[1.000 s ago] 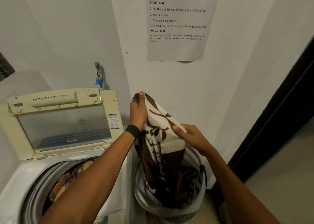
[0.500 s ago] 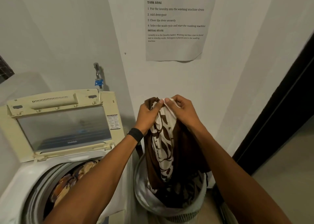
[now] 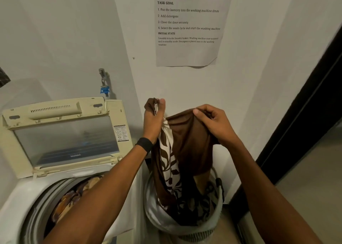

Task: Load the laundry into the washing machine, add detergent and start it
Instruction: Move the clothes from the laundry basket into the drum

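Your right hand (image 3: 212, 121) has regripped the brown leaf-print cloth (image 3: 185, 151) from low down to its top beside your left hand (image 3: 153, 117), both pinching it, so it hangs half-raised from the laundry basket (image 3: 185, 229), ready to swing into the washing machine drum (image 3: 37, 212).

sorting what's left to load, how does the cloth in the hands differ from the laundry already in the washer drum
The brown leaf-print cloth hangs lifted, its lower end in the laundry basket; the drum laundry lies bunched inside the washing machine.
The cloth is dark brown and cream; the drum laundry looks orange-tan and dark.
The left hand and right hand pinch the cloth; nothing touches the drum laundry.
Both are patterned fabric.
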Motion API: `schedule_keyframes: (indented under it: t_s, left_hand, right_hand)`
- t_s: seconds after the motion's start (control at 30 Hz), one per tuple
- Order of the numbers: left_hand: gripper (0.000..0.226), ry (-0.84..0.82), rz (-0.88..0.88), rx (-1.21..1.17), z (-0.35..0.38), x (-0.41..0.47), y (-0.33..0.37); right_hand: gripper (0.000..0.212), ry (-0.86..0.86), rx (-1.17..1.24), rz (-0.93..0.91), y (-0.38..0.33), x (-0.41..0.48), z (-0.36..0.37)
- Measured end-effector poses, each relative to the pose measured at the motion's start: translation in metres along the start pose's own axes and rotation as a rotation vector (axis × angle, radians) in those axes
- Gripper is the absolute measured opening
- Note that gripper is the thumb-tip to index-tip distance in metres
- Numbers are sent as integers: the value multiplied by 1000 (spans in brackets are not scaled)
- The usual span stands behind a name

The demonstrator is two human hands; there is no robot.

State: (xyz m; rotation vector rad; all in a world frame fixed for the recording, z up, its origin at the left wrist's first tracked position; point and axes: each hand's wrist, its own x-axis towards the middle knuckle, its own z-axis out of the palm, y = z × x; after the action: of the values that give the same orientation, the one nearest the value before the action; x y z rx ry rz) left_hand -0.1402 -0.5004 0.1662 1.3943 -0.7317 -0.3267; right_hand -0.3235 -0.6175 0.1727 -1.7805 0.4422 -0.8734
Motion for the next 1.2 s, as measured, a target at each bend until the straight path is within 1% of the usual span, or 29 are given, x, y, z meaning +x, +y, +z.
schedule_keyframes:
  t_s: [0.07, 0.13, 0.17, 0.2, 0.23, 0.3, 0.37, 0.43, 0.47, 0.53, 0.57, 0.63, 0.7, 0.73, 0.8, 0.87, 0.9, 0.93, 0.97, 1.0, 1.03, 1.07, 1.1, 1.13, 1.17, 1.2]
  left_hand:
    - [46, -138, 82, 18, 1, -4, 6]
    - [40, -305, 112, 55, 2, -8, 8]
    - [31, -342, 101, 68, 4, -9, 7]
    - [20, -321, 77, 72, 5, -10, 6]
    - [12, -257, 57, 65, 5, -10, 6]
    - [17, -134, 26, 42, 0, -5, 5]
    - [23, -87, -17, 9, -9, 1, 5]
    - [20, -49, -91, -21, -19, 6, 5]
    - [18, -39, -127, -31, -22, 8, 4]
    - [17, -24, -140, -23, -23, 9, 2]
    - [18, -12, -146, -33, -20, 7, 2]
    - [20, 9, -175, -72, -10, 4, 4]
    - [27, 0, -190, -94, 4, -1, 10]
    - [30, -26, -176, -108, 11, -4, 14]
    - [35, -120, -86, -108, 23, -10, 22]
    - [33, -236, -9, -76, 34, -14, 26]
    - [30, -254, 12, -61, 38, -16, 25]
    - [27, -234, 25, -45, 40, -16, 24]
    - [22, -177, 26, -36, 40, -14, 22]
    - [18, -100, 9, -46, 40, -12, 22]
    - [20, -17, -29, -70, 38, -8, 23]
    - [23, 46, -72, -110, 36, -5, 26]
    - [24, 82, -112, -166, 34, -1, 29]
    - [22, 98, -145, -214, 35, 2, 33]
    - [21, 105, -173, -244, 37, 4, 39]
    - [25, 91, -199, -278, 39, 6, 45]
  right_hand:
    - [14, 15, 42, -32, -12, 11, 9]
    - [16, -26, 39, -49, -20, 19, 19]
    - [17, -56, 28, -49, -23, 21, 24]
    - [17, -87, 10, -46, -24, 22, 27]
    - [18, -113, -15, -33, -24, 22, 28]
    - [20, -169, -111, 23, -18, 16, 23]
    - [25, -245, -233, 106, -5, 5, 9]
    - [28, -265, -246, 165, 8, -9, -8]
    - [26, -231, -203, 177, 10, -15, -17]
    - [11, -101, -76, 171, 6, -19, -30]
    - [7, -32, -22, 151, 2, -17, -32]
    - [9, 88, 34, 96, -6, -6, -31]
    - [12, 152, 44, 56, -15, 5, -20]
    - [14, 148, 51, 39, -18, 10, -12]
    - [20, 61, 35, 10, -23, 16, 10]
    - [24, 9, -79, -38, -23, 19, 31]
    - [24, 19, -108, -48, -20, 19, 37]
    - [25, 34, -83, -35, -16, 19, 40]
    - [31, 27, 0, -8, -13, 17, 40]
    - [42, -3, 111, 24, -10, 12, 40]
    - [54, -32, 199, 45, -4, 5, 42]
    - [63, -23, 228, 40, 3, -3, 45]
    - [72, 18, 201, 30, 11, -11, 51]
    - [85, 66, 149, 49, 20, -18, 58]
    - [102, 74, 97, 94, 29, -24, 66]
    - [116, 12, 42, 138, 39, -28, 73]
